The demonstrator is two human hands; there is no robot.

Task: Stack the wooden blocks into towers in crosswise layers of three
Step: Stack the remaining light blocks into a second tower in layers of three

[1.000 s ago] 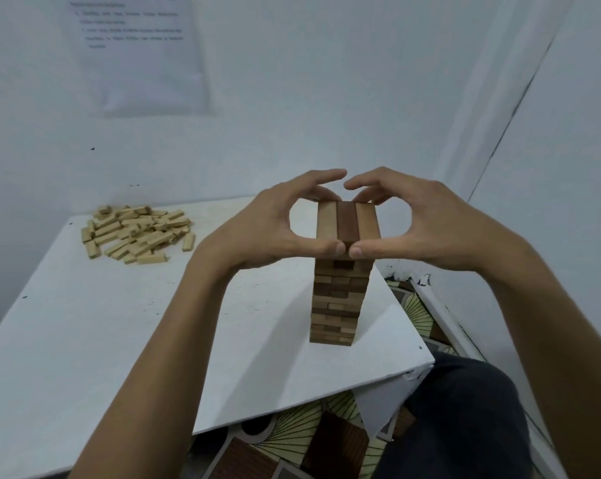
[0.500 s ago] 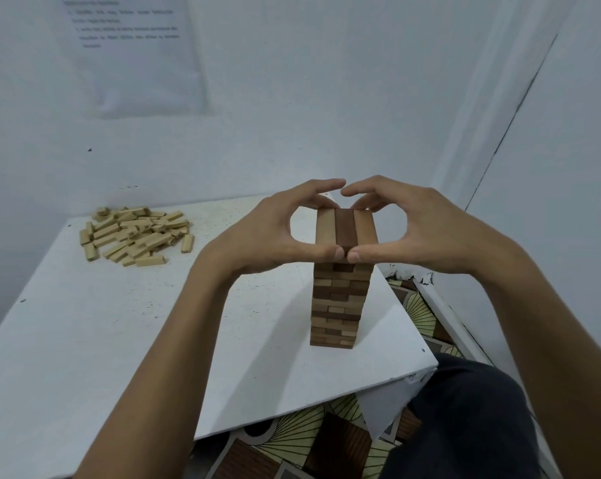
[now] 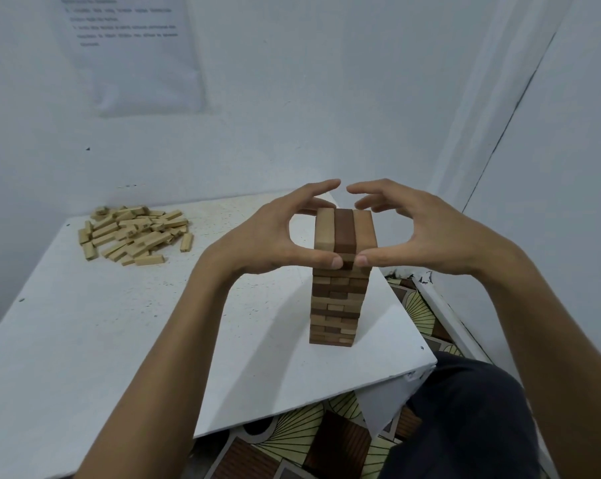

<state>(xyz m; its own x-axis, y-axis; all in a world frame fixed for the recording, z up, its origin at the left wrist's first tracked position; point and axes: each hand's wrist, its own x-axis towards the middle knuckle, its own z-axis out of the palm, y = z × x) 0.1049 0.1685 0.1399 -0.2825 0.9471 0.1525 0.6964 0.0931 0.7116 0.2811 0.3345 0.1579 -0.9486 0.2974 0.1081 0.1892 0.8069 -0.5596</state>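
Note:
A tall tower of wooden blocks (image 3: 337,299) stands near the right front corner of the white table (image 3: 84,340). Its top layer (image 3: 344,229) has a light, a dark and a mid-brown block side by side. My left hand (image 3: 268,236) and my right hand (image 3: 426,233) cup the top of the tower from either side. Both thumbs press on the near face just under the top layer. The curved fingers reach round to its far end. A loose pile of pale blocks (image 3: 133,233) lies at the table's back left.
White walls close in behind and to the right, with a printed sheet (image 3: 129,53) taped up at the back left. My dark-trousered knee (image 3: 471,409) is below the table's front right corner, over a patterned floor (image 3: 292,440).
My index fingertips have drawn slightly apart above the tower's far end, and a small gap has opened between my thumbs. The tower stands as before.

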